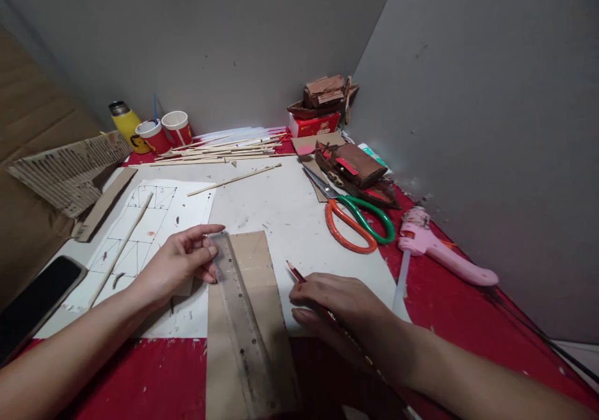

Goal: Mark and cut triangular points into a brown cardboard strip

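My left hand (189, 258) pinches the far end of a clear plastic ruler (244, 329) between thumb and fingers. The ruler lies at a slight slant along a strip of brown cardboard (257, 276), which reaches toward me over the table's front part. To the right of the cardboard, my right hand (339, 307) is closed around a dark red pencil (297, 274). Its sharpened tip points forward and left, apart from the cardboard. A faint line shows near the far end of the cardboard.
Scissors (350, 220) and a pink glue gun (444, 251) lie at right, near brown model boats (358, 164). Wooden sticks (224, 150) and paper cups (175, 126) stand behind. At left are a drawn sheet (163, 220), a phone (42, 301) and corrugated cardboard (70, 170).
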`<state>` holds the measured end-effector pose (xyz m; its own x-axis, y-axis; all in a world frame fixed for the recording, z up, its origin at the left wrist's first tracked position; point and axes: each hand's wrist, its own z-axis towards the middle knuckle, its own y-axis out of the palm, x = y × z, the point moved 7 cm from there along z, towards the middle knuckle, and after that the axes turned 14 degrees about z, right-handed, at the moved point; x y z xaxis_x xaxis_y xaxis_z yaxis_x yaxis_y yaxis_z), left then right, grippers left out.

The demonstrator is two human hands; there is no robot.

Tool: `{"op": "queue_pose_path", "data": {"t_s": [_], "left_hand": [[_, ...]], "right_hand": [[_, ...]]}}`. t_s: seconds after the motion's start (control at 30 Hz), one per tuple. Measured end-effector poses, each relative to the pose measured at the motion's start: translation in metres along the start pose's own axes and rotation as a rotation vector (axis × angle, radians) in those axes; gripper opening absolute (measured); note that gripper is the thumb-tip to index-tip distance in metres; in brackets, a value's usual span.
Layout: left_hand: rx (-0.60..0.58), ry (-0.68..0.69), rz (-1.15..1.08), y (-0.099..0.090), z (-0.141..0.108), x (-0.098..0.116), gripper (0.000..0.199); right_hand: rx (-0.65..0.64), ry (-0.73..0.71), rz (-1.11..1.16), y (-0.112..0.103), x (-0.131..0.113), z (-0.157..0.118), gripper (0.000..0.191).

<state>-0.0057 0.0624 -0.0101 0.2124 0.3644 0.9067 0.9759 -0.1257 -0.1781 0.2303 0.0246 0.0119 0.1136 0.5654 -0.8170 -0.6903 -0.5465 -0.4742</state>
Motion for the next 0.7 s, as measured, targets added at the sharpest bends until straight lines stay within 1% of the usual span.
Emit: {"op": "queue_pose_path", "data": {"t_s": [0.13, 0.27, 0.37, 0.43, 0.57, 0.63, 0.7], "left_hand": [[-0.026, -0.005, 0.015, 0.009, 0.006, 0.0, 0.055], [-0.023, 0.013, 0.073, 0.014, 0.013, 0.001, 0.056], [-0.008, 0.043, 0.168, 0.015, 0.015, 0.001, 0.055], [0.019, 0.078, 0.266, 0.014, 0.014, 0.003, 0.051], [0.137, 0.202, 0.477, 0.003, 0.004, 0.013, 0.036], [0.178, 0.32, 0.655, 0.001, -0.004, 0.022, 0.033], [0.186, 0.48, 0.886, 0.005, -0.013, 0.028, 0.033]], "right_hand": [[0.001, 0.034, 0.001, 0.0, 0.004, 0.0, 0.011], [0.009, 0.046, 0.018, -0.001, 0.005, -0.001, 0.01], [0.011, 0.056, 0.027, -0.001, 0.005, -0.001, 0.01], [0.008, 0.066, 0.031, -0.001, 0.006, -0.001, 0.011], [0.008, 0.091, 0.048, -0.001, 0.007, -0.002, 0.012], [0.01, 0.098, 0.05, -0.002, 0.007, -0.002, 0.013], [0.009, 0.101, 0.055, -0.002, 0.007, -0.002, 0.014]]}}
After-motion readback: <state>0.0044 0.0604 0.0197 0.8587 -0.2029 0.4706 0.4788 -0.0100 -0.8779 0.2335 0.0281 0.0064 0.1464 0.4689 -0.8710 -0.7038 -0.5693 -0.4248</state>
